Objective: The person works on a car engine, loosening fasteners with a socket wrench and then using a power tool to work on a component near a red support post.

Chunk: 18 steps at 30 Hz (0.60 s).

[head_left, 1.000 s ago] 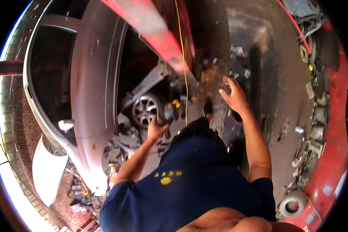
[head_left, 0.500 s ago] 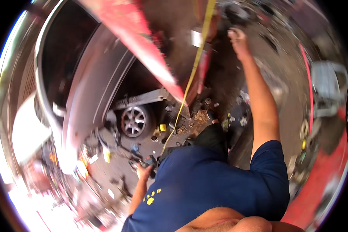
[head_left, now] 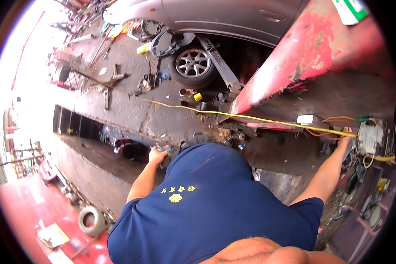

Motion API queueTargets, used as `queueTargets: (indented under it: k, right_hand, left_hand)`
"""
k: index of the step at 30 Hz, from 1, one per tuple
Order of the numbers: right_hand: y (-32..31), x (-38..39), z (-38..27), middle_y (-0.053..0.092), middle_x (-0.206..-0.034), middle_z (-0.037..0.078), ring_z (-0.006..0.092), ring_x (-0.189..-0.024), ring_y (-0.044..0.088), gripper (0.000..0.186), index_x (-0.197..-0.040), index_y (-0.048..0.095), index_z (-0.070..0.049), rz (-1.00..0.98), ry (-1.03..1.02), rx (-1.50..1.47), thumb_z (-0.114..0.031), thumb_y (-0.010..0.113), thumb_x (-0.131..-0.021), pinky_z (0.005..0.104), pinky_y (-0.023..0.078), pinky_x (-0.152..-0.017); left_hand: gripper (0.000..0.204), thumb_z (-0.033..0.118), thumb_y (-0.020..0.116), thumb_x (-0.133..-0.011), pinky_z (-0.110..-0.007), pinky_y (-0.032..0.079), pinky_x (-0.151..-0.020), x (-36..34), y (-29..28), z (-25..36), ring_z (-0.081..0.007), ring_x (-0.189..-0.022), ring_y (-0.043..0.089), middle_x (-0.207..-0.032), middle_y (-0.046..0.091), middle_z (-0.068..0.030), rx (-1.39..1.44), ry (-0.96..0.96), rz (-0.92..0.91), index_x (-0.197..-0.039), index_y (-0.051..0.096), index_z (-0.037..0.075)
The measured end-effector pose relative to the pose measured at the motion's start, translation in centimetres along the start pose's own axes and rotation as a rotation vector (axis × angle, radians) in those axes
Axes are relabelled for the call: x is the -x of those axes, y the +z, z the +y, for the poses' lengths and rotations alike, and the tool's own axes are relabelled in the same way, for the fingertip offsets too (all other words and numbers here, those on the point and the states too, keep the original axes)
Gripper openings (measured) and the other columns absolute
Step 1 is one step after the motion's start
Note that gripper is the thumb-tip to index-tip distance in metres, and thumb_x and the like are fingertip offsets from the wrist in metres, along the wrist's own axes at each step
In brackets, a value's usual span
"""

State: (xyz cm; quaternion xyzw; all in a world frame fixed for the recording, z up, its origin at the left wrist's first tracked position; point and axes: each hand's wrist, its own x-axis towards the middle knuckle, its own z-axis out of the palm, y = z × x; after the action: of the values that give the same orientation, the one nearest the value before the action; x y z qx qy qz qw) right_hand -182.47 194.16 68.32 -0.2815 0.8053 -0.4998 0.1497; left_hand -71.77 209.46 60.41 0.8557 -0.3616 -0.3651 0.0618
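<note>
1. My right hand [head_left: 346, 133] has swung from the upper middle to the right edge of the frame; its fingers are too small and overlapped for me to tell whether they grasp anything.
2. Just beside it, on its right, is a white cable-fed box [head_left: 368, 138], so that is now within my reach.
3. My left hand [head_left: 156, 155], left of centre, is still wrapped around a pistol-grip power tool [head_left: 168, 150], which sticks out to the hand's right.
4. Farther out, a yellow cable [head_left: 268, 119] crosses towards my right hand, below the red lift post [head_left: 290, 66] at upper right.
5. The alloy wheel [head_left: 192, 62] lies upper centre.
</note>
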Motion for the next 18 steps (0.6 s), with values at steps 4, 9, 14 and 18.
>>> queueTargets:
  k: [4,9,14,18]
  right_hand:
    - [-1.0,-2.4,-0.4,0.068,-0.094,0.01,0.023,-0.078,0.062,0.024,-0.115,0.068,0.0,0.053,-0.04,0.269,-0.02,0.058,-0.105,0.0437,0.053,-0.067]
    - [-2.1,-1.5,-0.5,0.069,-0.093,0.011,0.0246,-0.078,0.063,0.024,-0.113,0.068,0.0,0.044,-0.057,0.385,-0.02,0.058,-0.105,0.0444,0.053,-0.067]
    - [-1.0,-1.5,-0.8,0.069,-0.093,0.013,0.0261,-0.078,0.063,0.024,-0.112,0.068,0.0,0.025,-0.094,0.47,-0.021,0.058,-0.104,0.045,0.053,-0.068]
    - [0.6,-2.2,-2.7,0.069,-0.093,0.014,0.0274,-0.078,0.064,0.025,-0.11,0.069,0.001,0.003,-0.177,0.561,-0.021,0.059,-0.104,0.0455,0.053,-0.068]
  left_hand:
    - [0.069,0.037,0.091,-0.069,-0.043,0.058,-0.098,3.2,4.6,-2.4,-0.0352,-0.112,0.075,-0.118,0.076,-0.0231,-0.025,-0.111,-0.017,-0.121,0.069,-0.002]
    - [0.075,0.04,0.09,-0.069,-0.044,0.057,-0.102,4.1,7.3,-5.0,-0.0374,-0.116,0.073,-0.122,0.075,-0.0252,-0.058,-0.171,-0.038,-0.126,0.067,-0.003]
    - [0.074,0.041,0.09,-0.069,-0.043,0.057,-0.1,3.2,7.4,-4.9,-0.0364,-0.115,0.074,-0.123,0.075,-0.0235,-0.091,-0.169,0.012,-0.126,0.068,-0.001]
    - [0.082,0.042,0.088,-0.067,-0.043,0.058,-0.102,4.2,6.7,-2.8,-0.0359,-0.117,0.073,-0.125,0.074,-0.0239,-0.001,-0.191,0.011,-0.132,0.065,-0.002]
